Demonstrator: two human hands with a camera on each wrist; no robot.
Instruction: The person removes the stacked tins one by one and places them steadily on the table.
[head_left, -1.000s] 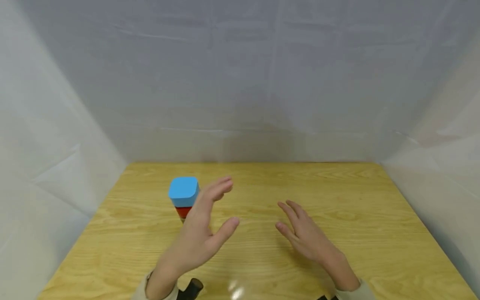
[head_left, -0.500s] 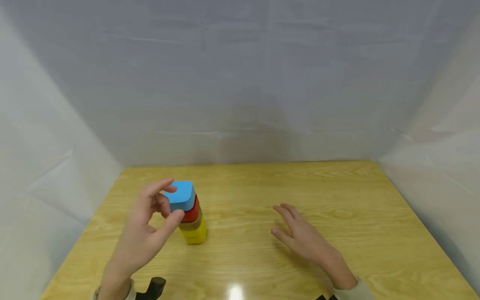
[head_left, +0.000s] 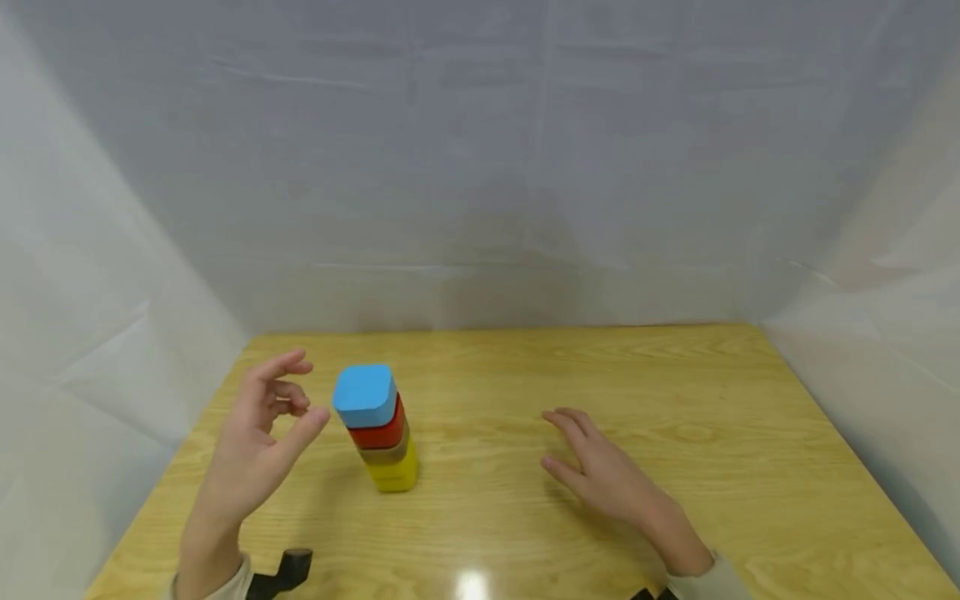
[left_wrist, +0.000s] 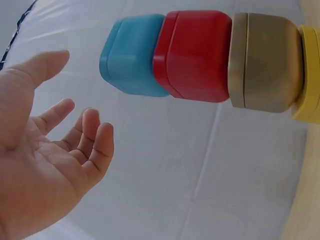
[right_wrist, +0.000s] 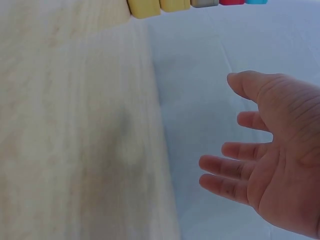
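Tower of blocks (head_left: 378, 429) upright on the wooden bench (head_left: 675, 383), blue block (head_left: 365, 394) on top, then red (head_left: 381, 432), tan (head_left: 386, 454), yellow (head_left: 392, 475), left hand (head_left: 258, 437) just beside it, fingers loosely spread, holding nothing, right hand (head_left: 600, 475) well apart, fingers relaxed, empty, low over the bench.

Your right wrist view cuts off the stack (right_wrist: 195, 4) at the top edge; the counter (right_wrist: 65, 125) there is blurred.

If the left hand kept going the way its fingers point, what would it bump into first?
Probably the blue block topping the stack: the left hand is beside it, fingers aimed its way. Depth is unclear; it might pass behind.
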